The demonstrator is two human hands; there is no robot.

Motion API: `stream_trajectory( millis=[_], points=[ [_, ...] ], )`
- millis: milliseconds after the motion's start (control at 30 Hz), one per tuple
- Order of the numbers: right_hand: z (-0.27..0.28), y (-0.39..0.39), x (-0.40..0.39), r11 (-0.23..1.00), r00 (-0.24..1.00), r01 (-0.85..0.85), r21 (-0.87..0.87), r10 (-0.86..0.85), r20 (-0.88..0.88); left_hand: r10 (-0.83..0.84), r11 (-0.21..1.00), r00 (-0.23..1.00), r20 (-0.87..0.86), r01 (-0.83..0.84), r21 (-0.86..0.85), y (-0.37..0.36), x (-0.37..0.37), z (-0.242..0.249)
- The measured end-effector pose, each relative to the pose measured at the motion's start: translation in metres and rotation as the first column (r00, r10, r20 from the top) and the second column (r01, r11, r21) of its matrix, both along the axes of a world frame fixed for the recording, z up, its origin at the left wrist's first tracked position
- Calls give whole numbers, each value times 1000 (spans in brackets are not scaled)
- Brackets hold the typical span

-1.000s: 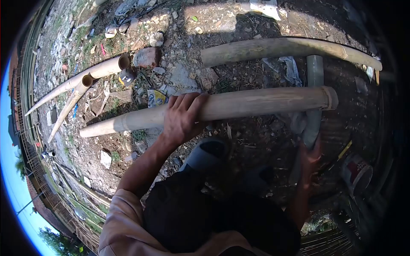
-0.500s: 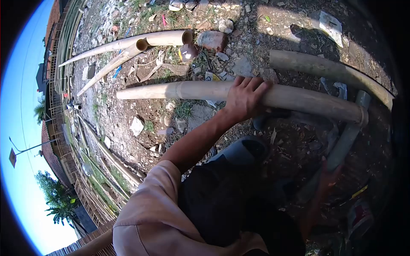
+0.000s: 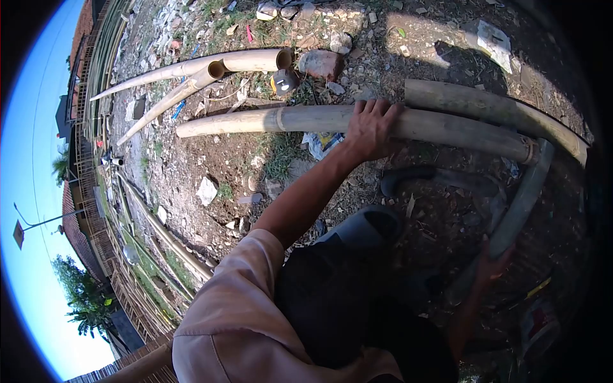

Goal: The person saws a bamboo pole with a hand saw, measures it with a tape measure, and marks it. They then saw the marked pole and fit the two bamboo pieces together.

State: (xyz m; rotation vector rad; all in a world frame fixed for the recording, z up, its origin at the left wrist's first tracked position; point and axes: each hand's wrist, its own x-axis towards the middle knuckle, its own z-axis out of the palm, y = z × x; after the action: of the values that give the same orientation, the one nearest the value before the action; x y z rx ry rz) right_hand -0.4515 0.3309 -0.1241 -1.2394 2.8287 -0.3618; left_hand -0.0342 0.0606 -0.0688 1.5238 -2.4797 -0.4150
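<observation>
My left hand (image 3: 373,131) is wrapped over the middle of a pale bamboo pole (image 3: 313,119), fingers curled across its top. This pole runs sideways in front of me, its right end meeting the upper end of a grey-green bamboo piece (image 3: 525,199). Down in the shade at the lower right, my right hand (image 3: 495,263) grips that slanting piece. Just beyond the pale pole's right half lies a thicker, weathered bamboo length (image 3: 460,97). Under it, a dark long object with a hooked end (image 3: 440,175) lies on the ground near my grey-blue shoe (image 3: 367,226).
Two cut bamboo poles (image 3: 249,60) with hollow ends lie at the upper left. Close to them are a dark round object with a yellow mark (image 3: 283,82) and a reddish stone block (image 3: 319,62). Rubble covers the ground. Toward a fence (image 3: 96,210), more poles (image 3: 159,226) lie about.
The pale pole has shifted away from me with my left hand on it, its right end too. My right hand, blurred before, now shows more clearly on the grey-green bamboo piece.
</observation>
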Motion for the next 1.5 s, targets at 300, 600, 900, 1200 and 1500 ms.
stream_trajectory(
  millis=[300, 600, 900, 1200, 1500],
  points=[
    [4, -2, -3, 990, 997, -62, -130, 69, 46, 9, 995, 1000, -15, -7, 99, 8, 8, 12],
    [-5, 1, -13, 931, 976, -217, -295, 207, -64, -58, 998, 995, -86, 57, -8, 63, 6, 2],
    [2, 1, -4, 971, 988, -39, -235, 72, 136, -128, 991, 992, 5, 128, -29, 46, 7, -9],
    [5, 0, -1, 974, 985, -21, -225, 60, 164, -243, 956, 966, -86, 253, 146, 20, 13, 15],
    [-9, 4, -9, 983, 997, -38, -180, 50, 64, -203, 761, 960, -194, 280, 585, 17, 10, 64]
  ],
)
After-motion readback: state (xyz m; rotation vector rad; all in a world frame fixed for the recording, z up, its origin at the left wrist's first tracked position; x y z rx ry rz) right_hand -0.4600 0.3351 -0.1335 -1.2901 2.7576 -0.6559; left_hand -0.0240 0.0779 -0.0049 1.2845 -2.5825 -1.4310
